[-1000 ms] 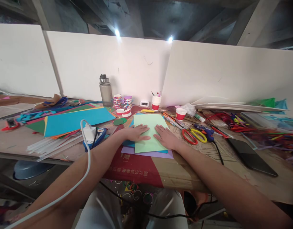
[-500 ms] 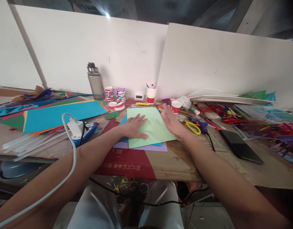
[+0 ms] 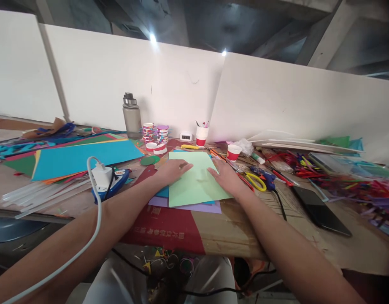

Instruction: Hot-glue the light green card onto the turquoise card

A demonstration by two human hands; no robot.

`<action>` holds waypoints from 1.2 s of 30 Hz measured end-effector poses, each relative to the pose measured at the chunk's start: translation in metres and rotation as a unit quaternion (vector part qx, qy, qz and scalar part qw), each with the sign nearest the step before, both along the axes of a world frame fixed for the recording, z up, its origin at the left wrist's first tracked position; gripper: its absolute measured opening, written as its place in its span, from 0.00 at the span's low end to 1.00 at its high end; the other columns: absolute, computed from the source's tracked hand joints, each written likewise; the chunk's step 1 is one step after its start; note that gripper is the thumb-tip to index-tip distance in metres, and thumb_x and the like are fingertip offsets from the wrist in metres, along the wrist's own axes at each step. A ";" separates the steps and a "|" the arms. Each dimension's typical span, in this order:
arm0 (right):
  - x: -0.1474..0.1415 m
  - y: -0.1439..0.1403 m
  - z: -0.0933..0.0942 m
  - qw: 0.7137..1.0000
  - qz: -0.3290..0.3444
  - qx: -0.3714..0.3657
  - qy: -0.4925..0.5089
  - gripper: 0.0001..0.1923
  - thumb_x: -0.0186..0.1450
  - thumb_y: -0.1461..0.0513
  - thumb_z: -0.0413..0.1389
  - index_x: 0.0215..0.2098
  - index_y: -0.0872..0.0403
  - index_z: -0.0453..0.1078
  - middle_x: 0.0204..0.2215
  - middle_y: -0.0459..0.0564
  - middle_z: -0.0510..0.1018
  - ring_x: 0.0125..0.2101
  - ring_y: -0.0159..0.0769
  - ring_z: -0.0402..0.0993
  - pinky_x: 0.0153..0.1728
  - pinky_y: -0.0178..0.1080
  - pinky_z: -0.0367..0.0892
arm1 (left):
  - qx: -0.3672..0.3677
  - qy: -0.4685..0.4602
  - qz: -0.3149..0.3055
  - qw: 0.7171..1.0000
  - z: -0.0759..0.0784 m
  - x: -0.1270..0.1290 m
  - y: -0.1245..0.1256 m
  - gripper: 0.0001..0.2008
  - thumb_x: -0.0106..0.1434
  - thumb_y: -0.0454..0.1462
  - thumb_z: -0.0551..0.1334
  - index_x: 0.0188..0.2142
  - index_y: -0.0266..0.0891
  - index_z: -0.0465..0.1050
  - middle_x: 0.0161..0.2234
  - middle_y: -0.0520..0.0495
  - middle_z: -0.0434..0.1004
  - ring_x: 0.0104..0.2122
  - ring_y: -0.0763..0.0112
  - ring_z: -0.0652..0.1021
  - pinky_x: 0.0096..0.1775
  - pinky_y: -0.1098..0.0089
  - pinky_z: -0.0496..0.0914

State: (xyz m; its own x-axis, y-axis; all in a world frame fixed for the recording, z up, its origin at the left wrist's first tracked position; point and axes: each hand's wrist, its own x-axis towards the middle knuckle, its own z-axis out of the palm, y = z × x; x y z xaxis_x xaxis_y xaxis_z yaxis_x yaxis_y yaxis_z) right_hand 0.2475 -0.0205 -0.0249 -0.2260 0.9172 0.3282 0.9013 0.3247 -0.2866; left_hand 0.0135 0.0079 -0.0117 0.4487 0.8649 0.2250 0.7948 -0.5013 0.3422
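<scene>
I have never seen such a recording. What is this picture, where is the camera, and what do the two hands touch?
The camera sits on a person's head and looks forward and down, so you see that person's own bare arms. There is no machine. Both hands lie flat on a light green paper sheet: the left hand on its left side, the right hand on its right. Neither hand grips anything. The sheet lies on purple paper on a cluttered table. Nearby are yellow-handled scissors, a red-and-white paper cup and a grey bottle.

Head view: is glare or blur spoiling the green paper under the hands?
Head view: no glare on the light green paper; left hand and right hand are slightly soft. Two ceiling lights flare, and the edges bow from wide-angle distortion.
</scene>
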 end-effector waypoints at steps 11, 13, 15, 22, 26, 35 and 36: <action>-0.006 0.002 -0.001 0.988 -0.103 -0.111 -0.020 0.36 0.60 0.48 0.55 0.59 0.61 0.57 0.52 0.66 0.70 0.54 0.55 0.64 0.52 0.49 0.56 | 0.025 0.089 0.031 0.995 -0.019 0.004 -0.001 0.29 0.62 0.53 0.52 0.57 0.40 0.62 0.59 0.39 0.62 0.57 0.52 0.62 0.56 0.49 0.55; -0.005 0.004 0.003 0.987 -0.106 -0.118 0.030 0.35 0.59 0.51 0.57 0.58 0.60 0.59 0.51 0.64 0.71 0.53 0.53 0.65 0.50 0.47 0.59 | 0.016 0.095 0.034 0.995 -0.016 0.005 -0.003 0.29 0.63 0.52 0.51 0.58 0.41 0.60 0.59 0.40 0.61 0.57 0.52 0.61 0.56 0.49 0.55; -0.004 0.007 0.005 0.981 -0.107 -0.126 0.102 0.36 0.57 0.52 0.59 0.60 0.57 0.57 0.51 0.61 0.72 0.51 0.49 0.68 0.48 0.44 0.62 | 0.009 0.099 0.036 0.994 -0.013 0.005 -0.005 0.29 0.63 0.52 0.51 0.59 0.41 0.60 0.59 0.40 0.61 0.57 0.52 0.62 0.55 0.49 0.56; 0.004 0.021 0.006 0.925 -0.153 -0.168 0.303 0.40 0.52 0.56 0.62 0.61 0.56 0.57 0.44 0.56 0.76 0.37 0.41 0.76 0.35 0.39 0.69 | 0.001 0.103 0.037 0.994 -0.010 0.007 -0.008 0.28 0.63 0.52 0.51 0.58 0.41 0.60 0.59 0.40 0.61 0.57 0.51 0.61 0.55 0.49 0.56; 0.005 0.019 0.010 0.910 -0.123 -0.213 0.333 0.22 0.51 0.62 0.61 0.45 0.56 0.71 0.33 0.51 0.79 0.31 0.41 0.76 0.31 0.38 0.69 | 0.011 0.080 0.035 0.996 -0.013 0.007 -0.004 0.28 0.64 0.51 0.51 0.59 0.39 0.60 0.58 0.39 0.61 0.57 0.51 0.62 0.55 0.49 0.57; 0.020 -0.023 0.061 0.864 0.184 -0.151 0.444 0.20 0.53 0.58 0.62 0.44 0.53 0.73 0.40 0.48 0.79 0.34 0.36 0.75 0.33 0.36 0.68 | 0.290 0.010 -0.031 0.956 0.044 0.008 -0.018 0.33 0.62 0.49 0.58 0.64 0.47 0.50 0.67 0.41 0.40 0.64 0.50 0.47 0.60 0.52 0.47; 0.022 -0.027 0.064 0.859 0.198 -0.157 0.446 0.20 0.53 0.57 0.63 0.44 0.52 0.73 0.40 0.48 0.79 0.35 0.36 0.75 0.33 0.36 0.68 | 0.304 0.028 -0.053 0.951 0.055 0.011 -0.025 0.33 0.62 0.49 0.59 0.64 0.48 0.51 0.67 0.42 0.40 0.64 0.49 0.46 0.60 0.52 0.46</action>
